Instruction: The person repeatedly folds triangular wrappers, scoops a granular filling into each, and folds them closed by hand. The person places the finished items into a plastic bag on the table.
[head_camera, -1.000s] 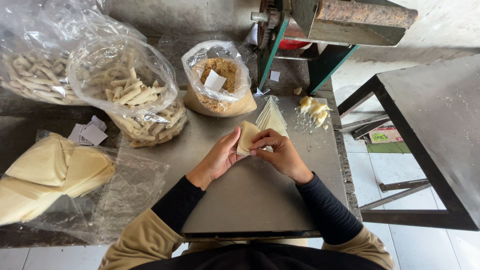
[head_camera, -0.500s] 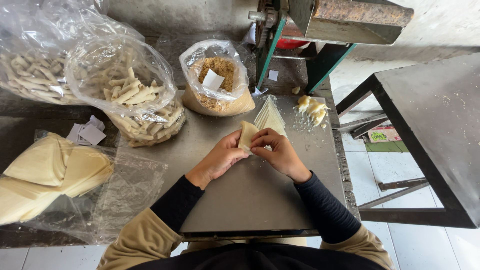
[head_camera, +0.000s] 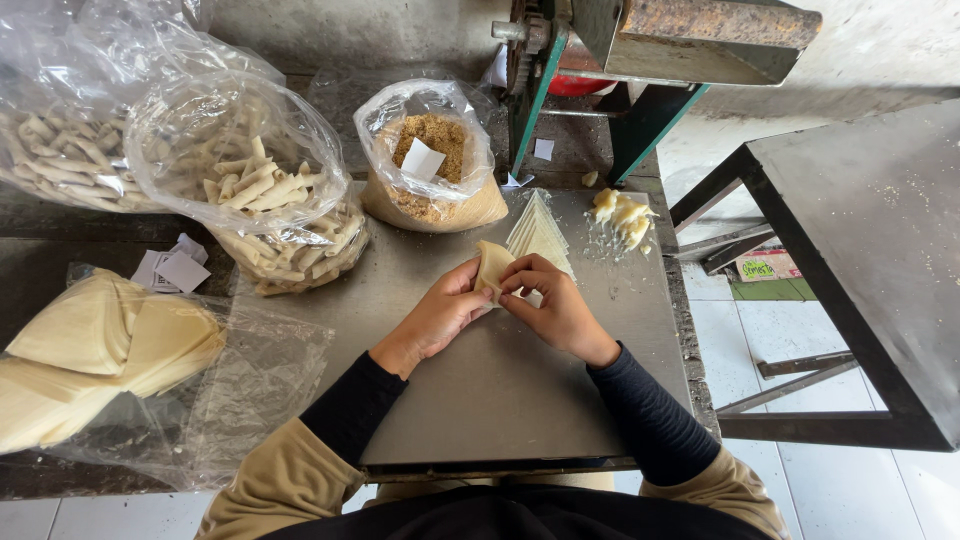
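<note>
Both hands meeting over the middle of the metal table (head_camera: 500, 390). Left hand (head_camera: 435, 318) with a pinching grip on the lower left edge of a pale folded dough wrapper (head_camera: 492, 266), thumb and fingertips pressed to it. Right hand (head_camera: 552, 308) with fingers curled tight onto the same wrapper from the right, grip clenched on its fold. Wrapper held just above the table, upright and slightly tilted, right in front of a fanned stack of triangular wrappers (head_camera: 541, 232) lying flat on the table.

Behind the hands, an open clear bag of brown crumbly filling (head_camera: 428, 160) with a small white paper slip resting on top. To its left, a clear bag of rolled pastry sticks (head_camera: 262, 190), mouth open, nearly full. Farther left, a second, larger bag of the same sticks (head_camera: 60, 150). At the near left, a flat plastic bag with large pale dough sheets (head_camera: 95, 350), stacked and folded. Small white paper slips (head_camera: 172, 268) between that bag and the sticks. Scraps of yellowish dough (head_camera: 622, 212) on the table's far right corner.
</note>
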